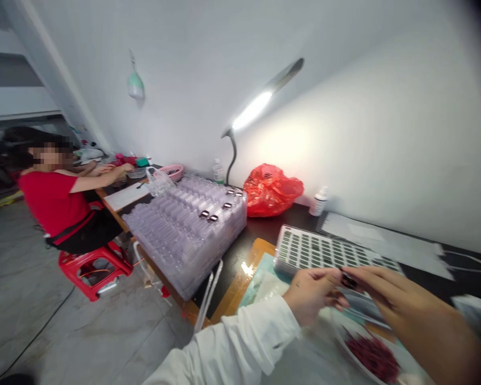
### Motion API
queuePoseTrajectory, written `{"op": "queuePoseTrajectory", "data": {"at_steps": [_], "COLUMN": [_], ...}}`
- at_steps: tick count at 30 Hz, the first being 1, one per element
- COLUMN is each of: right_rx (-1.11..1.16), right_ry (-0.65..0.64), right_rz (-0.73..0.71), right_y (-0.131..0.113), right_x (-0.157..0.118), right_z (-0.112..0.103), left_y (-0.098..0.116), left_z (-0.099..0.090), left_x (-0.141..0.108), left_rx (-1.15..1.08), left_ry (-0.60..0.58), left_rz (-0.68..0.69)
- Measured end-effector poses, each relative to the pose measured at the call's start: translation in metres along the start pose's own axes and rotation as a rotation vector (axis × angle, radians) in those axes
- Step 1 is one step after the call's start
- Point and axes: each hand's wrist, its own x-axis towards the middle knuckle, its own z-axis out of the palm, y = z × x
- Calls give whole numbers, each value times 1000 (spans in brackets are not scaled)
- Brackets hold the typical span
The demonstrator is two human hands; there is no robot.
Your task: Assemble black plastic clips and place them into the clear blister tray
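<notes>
My left hand [312, 294], in a white sleeve, is closed in a pinch at a small dark piece [348, 280]. From the right, my right hand [401, 305] reaches the same piece, its fingers pressed together on it. Just behind both hands lies a white tray [316, 248] with rows of small dark green pieces. Below them is a white bowl [344, 342] holding thin dark red pieces [372, 357]. Stacked clear plastic trays [184, 230] stand to the left, with several small black-framed pieces [213, 218] on top.
A lit lamp [252, 110] leans over the dark table. Behind are a red plastic bag [270, 190], a white bottle [319, 201] and papers [385, 240]. At the far left a person in red [56, 198] sits on a red stool [94, 267], near a pink basket [172, 172].
</notes>
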Motion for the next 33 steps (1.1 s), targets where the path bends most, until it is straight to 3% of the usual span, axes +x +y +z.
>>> {"op": "queuePoseTrajectory", "data": {"at_steps": [3, 8, 15, 20, 26, 33], "right_rx": [32, 156, 387, 472, 595, 556], "right_ry": [-43, -20, -99, -89, -65, -73], "right_rz": [-15, 172, 421, 498, 737, 663], "right_y": [-15, -31, -35, -35, -40, -44], "right_x": [6, 20, 22, 23, 27, 28], "right_z": [-14, -24, -28, -29, -36, -38], "left_y": [2, 8, 7, 6, 10, 13], "left_z": [2, 3, 3, 1, 4, 7], "left_x": [-4, -6, -9, -8, -10, -12], "left_rx": [-11, -45, -2, 22, 56, 85], "left_ry": [26, -43, -65, -74, -66, -73], "left_rz": [9, 15, 42, 53, 70, 57]}}
